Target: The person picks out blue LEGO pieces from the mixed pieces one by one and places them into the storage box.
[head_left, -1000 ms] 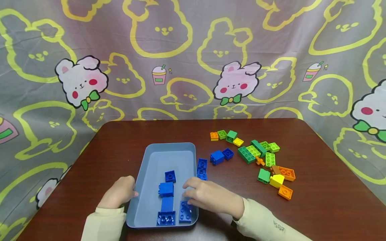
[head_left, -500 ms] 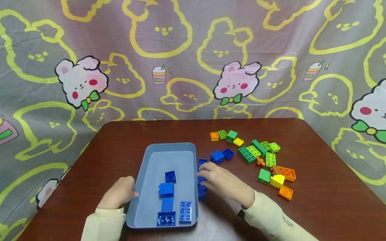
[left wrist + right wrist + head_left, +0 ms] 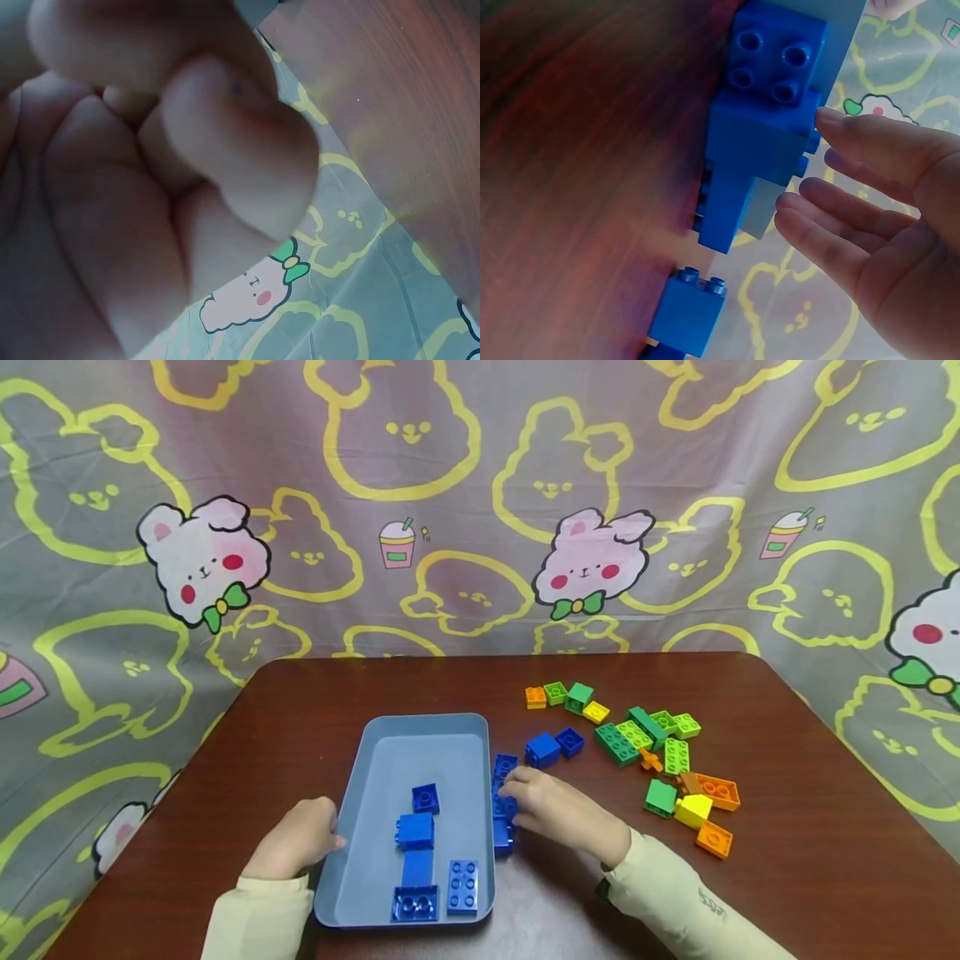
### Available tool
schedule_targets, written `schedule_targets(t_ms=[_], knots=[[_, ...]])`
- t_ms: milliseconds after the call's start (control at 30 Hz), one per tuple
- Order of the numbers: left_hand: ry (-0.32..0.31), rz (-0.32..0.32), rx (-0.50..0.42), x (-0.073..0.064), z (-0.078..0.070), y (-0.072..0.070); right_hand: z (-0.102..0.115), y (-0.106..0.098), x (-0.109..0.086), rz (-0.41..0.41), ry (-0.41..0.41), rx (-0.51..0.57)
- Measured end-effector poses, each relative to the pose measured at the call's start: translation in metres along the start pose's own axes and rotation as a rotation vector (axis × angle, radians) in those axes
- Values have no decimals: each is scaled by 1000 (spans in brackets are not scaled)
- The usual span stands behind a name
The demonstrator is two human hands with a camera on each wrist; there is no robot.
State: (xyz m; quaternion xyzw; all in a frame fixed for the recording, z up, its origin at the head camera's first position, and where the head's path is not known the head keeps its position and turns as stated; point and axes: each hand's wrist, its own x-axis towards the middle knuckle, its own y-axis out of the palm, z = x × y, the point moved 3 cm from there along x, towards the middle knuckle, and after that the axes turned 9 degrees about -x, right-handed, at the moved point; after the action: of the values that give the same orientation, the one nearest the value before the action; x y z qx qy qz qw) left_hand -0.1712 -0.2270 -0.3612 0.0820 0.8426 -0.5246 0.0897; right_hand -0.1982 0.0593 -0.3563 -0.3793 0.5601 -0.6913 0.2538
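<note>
Head view: a row of blue bricks point(image 3: 503, 837) lies just outside the right wall of the tray point(image 3: 420, 756), partly hidden by the right hand point(image 3: 552, 807).
That hand's fingers are apart beside the row in the right wrist view; whether the thumb tip touches a brick cannot be told. The left hand point(image 3: 296, 841) grips the tray's left rim, thumb tip over the edge, other fingers curled and mostly hidden; the left wrist view shows them close and blurred. Inside the tray lie five loose blue bricks point(image 3: 416, 832). Farther off sit scattered green, yellow and orange bricks point(image 3: 617, 744), some overlapping. Both sleeves point(image 3: 258, 918) are cut off at the bottom edge.
</note>
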Motion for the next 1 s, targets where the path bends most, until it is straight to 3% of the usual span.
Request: schedule_targets(t_ms=[467,1000], knots=[[12,-2,-9,0,-1,-1,-6,11,4,57,26,80],[-16,4,-19,-1,-2,-1,-7,11,3,26,41,91]])
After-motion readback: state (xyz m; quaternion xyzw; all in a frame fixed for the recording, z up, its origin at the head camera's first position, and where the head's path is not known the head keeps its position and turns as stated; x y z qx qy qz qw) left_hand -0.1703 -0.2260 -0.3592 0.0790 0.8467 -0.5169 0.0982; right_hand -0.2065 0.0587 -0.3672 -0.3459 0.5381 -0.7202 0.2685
